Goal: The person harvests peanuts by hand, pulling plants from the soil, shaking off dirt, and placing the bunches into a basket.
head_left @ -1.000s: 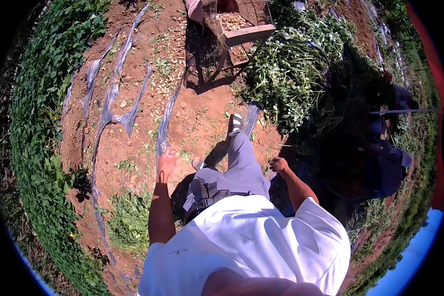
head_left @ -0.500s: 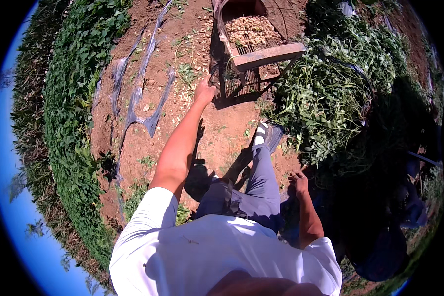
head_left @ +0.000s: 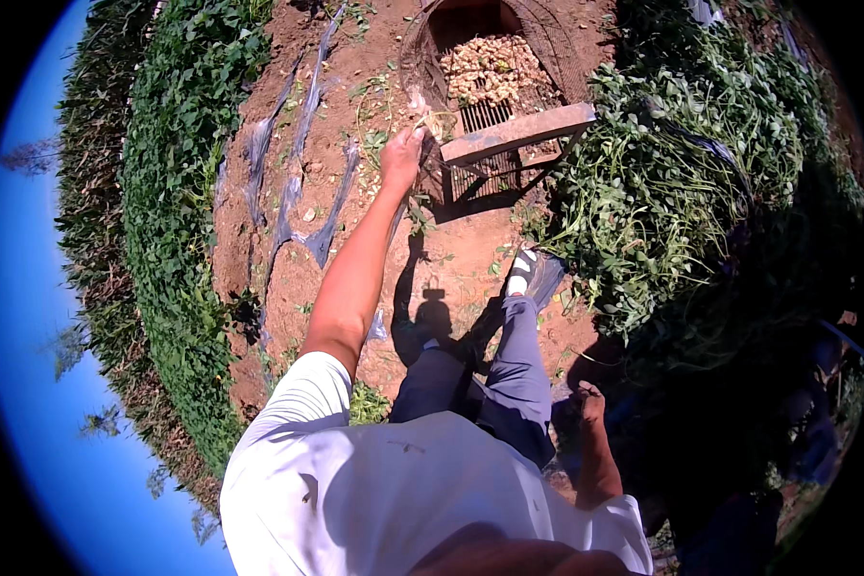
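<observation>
Stretched far forward, my left hand [head_left: 401, 159] is closed at the left front corner of a wooden-fronted frame [head_left: 518, 134]. Its fingers are wrapped round something I cannot make out, and a pale stringy bit [head_left: 438, 123] shows just beyond them. Inside the frame, a heap of pale peanuts [head_left: 492, 69] lies over dark slats, with curved mesh [head_left: 422, 53] around it. My right hand [head_left: 591, 401] hangs low at my right side, partly in shade. Its fingers are loosely bent and I see nothing in them.
A big pile of pulled green plants [head_left: 662, 192] lies to the right of the frame, its near side in deep shade. Torn plastic film strips [head_left: 334, 216] lie on the reddish soil [head_left: 250, 221] at left. Beyond stands a leafy crop row [head_left: 178, 221]. My foot [head_left: 522, 269] is forward.
My left hand has moved slightly up and closer to the frame's front corner. The right hand has dropped a little, its fingers less spread. The whole view has shifted slightly.
</observation>
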Demonstrator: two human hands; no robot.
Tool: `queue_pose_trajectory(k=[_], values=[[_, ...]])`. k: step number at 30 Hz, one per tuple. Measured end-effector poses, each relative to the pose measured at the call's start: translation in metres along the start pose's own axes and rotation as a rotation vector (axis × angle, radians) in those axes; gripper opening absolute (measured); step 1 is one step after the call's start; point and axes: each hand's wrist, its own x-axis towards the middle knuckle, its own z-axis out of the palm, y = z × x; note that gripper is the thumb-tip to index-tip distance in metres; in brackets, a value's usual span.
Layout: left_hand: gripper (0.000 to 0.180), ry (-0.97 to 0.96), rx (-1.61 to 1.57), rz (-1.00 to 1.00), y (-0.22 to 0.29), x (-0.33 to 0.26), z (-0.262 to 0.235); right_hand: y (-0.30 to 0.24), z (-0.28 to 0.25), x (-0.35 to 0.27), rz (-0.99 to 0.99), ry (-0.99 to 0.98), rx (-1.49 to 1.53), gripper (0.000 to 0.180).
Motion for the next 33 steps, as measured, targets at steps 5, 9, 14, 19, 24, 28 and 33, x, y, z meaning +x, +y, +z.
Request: queue_pose_trajectory(k=[5,9,14,19,24,28,33], values=[[0.033,-0.044,-0.432,-0.073,0.027,-0.013,-0.066,-0.087,0.067,0.002,-0.065,-0.049,-0.027,0.014],[0.031,-0.163,-0.895,-0.217,0.033,-0.039,-0.123,-0.132,0.117,0.006,-0.119,-0.13,-0.051,0.02],[0.036,-0.083,-0.662,-0.233,-0.011,-0.09,-0.183,-0.135,0.143,0.012,-0.173,-0.198,-0.061,0.022],[0.044,-0.094,-0.128,-0.649,-0.266,-0.283,-0.287,-0.103,0.115,0.025,-0.089,-0.118,-0.163,0.023],[0.042,-0.554,0.781,-1.269,-0.302,-0.466,-0.357,-0.059,0.063,0.053,0.0,0.072,-0.065,0.014],[0.042,-0.943,1.01,-1.045,-0.285,-0.429,-0.295,-0.055,0.038,0.079,0.019,0.176,-0.132,0.002],[0.033,-0.413,0.541,-0.063,-0.104,-0.218,-0.053,-0.084,0.025,0.114,-0.076,0.214,-0.114,0.011]])
